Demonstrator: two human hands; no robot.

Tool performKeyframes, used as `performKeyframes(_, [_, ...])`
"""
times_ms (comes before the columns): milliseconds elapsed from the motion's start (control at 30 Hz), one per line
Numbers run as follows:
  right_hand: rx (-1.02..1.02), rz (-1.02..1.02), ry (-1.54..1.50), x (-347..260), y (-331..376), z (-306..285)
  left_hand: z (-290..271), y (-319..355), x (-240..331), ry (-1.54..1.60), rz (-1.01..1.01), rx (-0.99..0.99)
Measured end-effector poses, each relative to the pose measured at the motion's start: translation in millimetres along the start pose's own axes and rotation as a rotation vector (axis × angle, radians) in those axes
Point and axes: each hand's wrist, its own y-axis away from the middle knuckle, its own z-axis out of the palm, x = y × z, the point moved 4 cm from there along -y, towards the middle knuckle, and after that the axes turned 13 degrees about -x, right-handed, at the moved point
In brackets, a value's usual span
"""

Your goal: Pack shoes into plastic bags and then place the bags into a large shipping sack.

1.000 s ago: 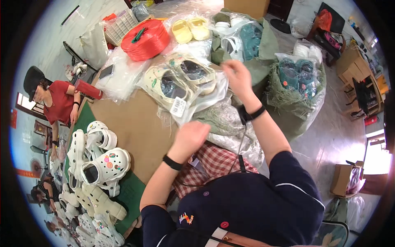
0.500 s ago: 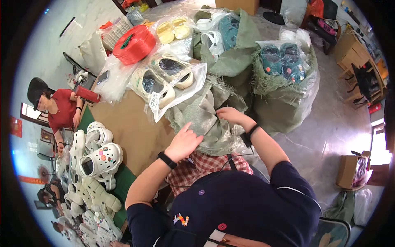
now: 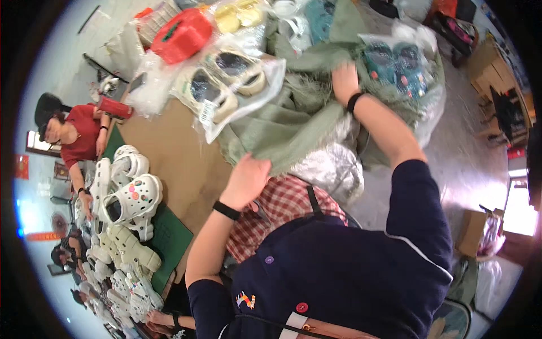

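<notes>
A grey-green woven sack (image 3: 282, 138) with frayed edges is stretched out in front of me. My left hand (image 3: 247, 181) is closed on its near edge, beside the tabletop. Farther off and to the right, my right hand (image 3: 345, 85) grips the sack's far part, its fingers slightly blurred and partly hidden. Below the raised cloth a silvery lining (image 3: 333, 169) shows. Just beyond the sack, cream clogs (image 3: 206, 90) lie in a clear plastic bag. At the right, a second sack (image 3: 420, 113) carries bagged teal clogs (image 3: 395, 65).
The brown tabletop (image 3: 169, 141) runs along my left, with a pile of white clogs (image 3: 132, 198) on a green mat (image 3: 169, 237). A red roll of plastic strapping (image 3: 183, 37) and bagged yellow clogs (image 3: 237, 16) lie at the back. A person in red (image 3: 79, 135) works at left.
My right hand has moved away and to the right, drawing the sack's cloth out taut. My left hand has closed on the near edge. More of the silvery lining shows, and the view has shifted slightly.
</notes>
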Motion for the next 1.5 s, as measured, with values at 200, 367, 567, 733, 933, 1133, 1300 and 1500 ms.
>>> performKeyframes(200, [0.637, 0.322, -0.117, 110, 36, -193, -36, -7, -19, -0.004, 0.014, 0.306])
performKeyframes(367, [0.665, 0.286, -0.218, 111, 124, -238, -34, 5, -37, 0.393, 0.057, 0.577])
performKeyframes(567, [0.564, 0.398, -0.296, 124, 149, -226, -53, 24, -48, 0.469, 0.054, 0.692])
performKeyframes(733, [0.073, 0.335, -0.244, 134, 167, -155, -39, 19, -36, 0.022, 0.13, 0.577])
performKeyframes(933, [-0.422, 0.283, -0.332, 110, 192, -77, 0, 7, -38, -0.023, 0.144, 0.287])
performKeyframes(1133, [0.146, 0.175, -0.381, 78, 166, -35, 18, 8, -11, -0.079, 0.27, 0.217])
performKeyframes(1300, [-0.143, 0.502, -0.693, 160, 116, 36, 17, -1, 5, 0.028, 0.172, 0.022])
performKeyframes(1500, [-0.275, 0.34, -1.591, 169, 107, -20, 15, 10, 10, -0.035, 0.282, -0.062])
